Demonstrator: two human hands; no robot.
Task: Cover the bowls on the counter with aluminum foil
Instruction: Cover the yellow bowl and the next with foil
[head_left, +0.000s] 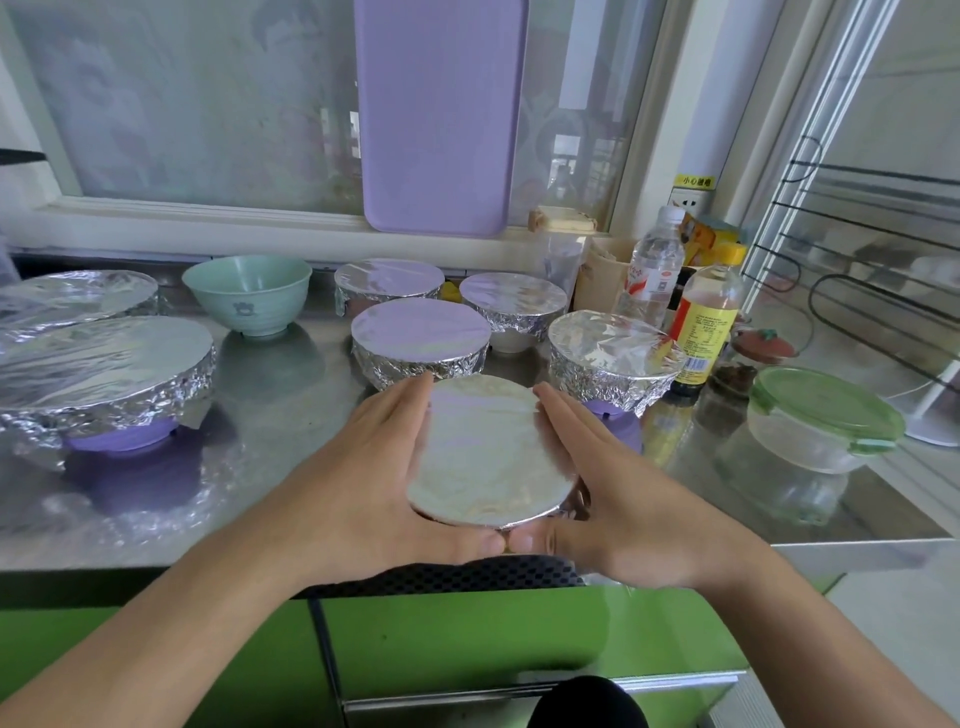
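Both hands, left (363, 467) and right (618, 493), press foil (488, 452) around the near bowl, grip released; green bowl (248, 293) far left needs covering next

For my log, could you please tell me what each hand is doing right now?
Left hand: open, straight fingers pressing the foil-covered bowl.
Right hand: open, pressing the bowl's other side.

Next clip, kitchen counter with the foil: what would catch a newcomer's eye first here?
First the two hands, left hand and right hand, pressed flat against the sides of a foil-covered bowl at the counter's front edge, thumbs meeting. Then the cluster of foil-wrapped bowls behind and to the left, with one bare mint-green bowl standing uncovered at the back. A lilac board leans against the window above.
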